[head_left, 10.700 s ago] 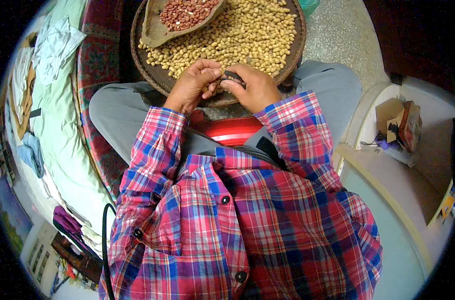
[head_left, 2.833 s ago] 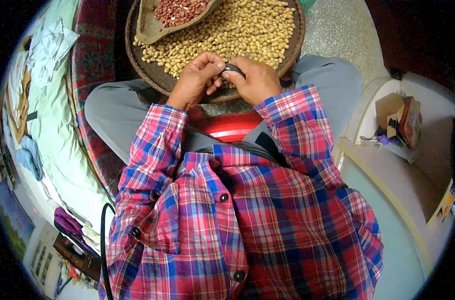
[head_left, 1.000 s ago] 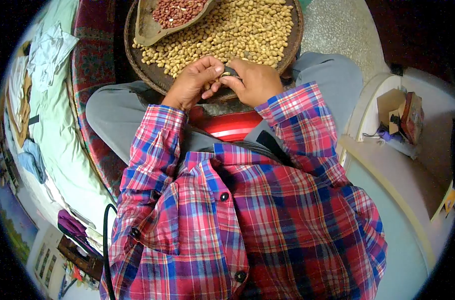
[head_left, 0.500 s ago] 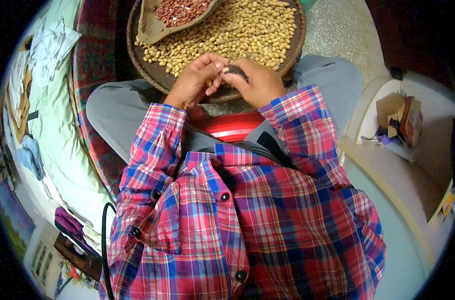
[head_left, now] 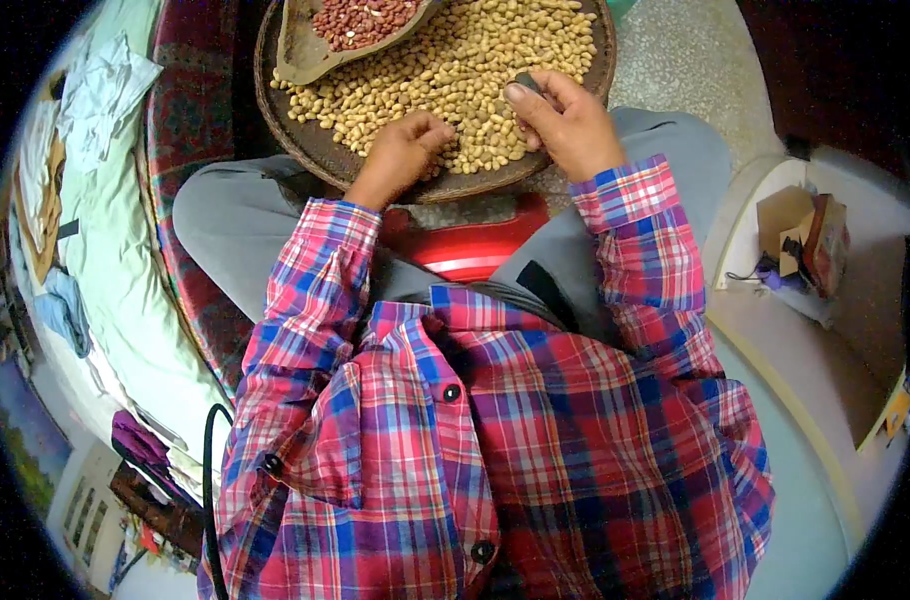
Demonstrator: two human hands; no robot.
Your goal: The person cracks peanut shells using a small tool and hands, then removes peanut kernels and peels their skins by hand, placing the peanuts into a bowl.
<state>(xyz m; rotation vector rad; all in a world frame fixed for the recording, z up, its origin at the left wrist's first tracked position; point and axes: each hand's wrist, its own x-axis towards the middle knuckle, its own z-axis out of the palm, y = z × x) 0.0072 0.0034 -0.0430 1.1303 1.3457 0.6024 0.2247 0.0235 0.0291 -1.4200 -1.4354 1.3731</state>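
Unshelled peanuts cover much of a round brown tray in front of my legs. My left hand is at the tray's near edge, its fingers curled over the peanuts; whatever they hold is hidden. To its right, my right hand grips a small dark object between thumb and fingers, above the peanuts. Most of that object is covered, so its kind is unclear. At the tray's upper left rests a tan, scoop-shaped bowl holding reddish shelled peanuts.
Something red and shiny lies between my grey-trousered legs. On the left is a bed with a pale green sheet and clothes. A white shelf unit with a cardboard box stands right. Speckled floor shows beyond the tray.
My hands were together at the tray's near edge and are now apart. The right has moved right and outward with the dark object; the left has lowered slightly toward the peanuts.
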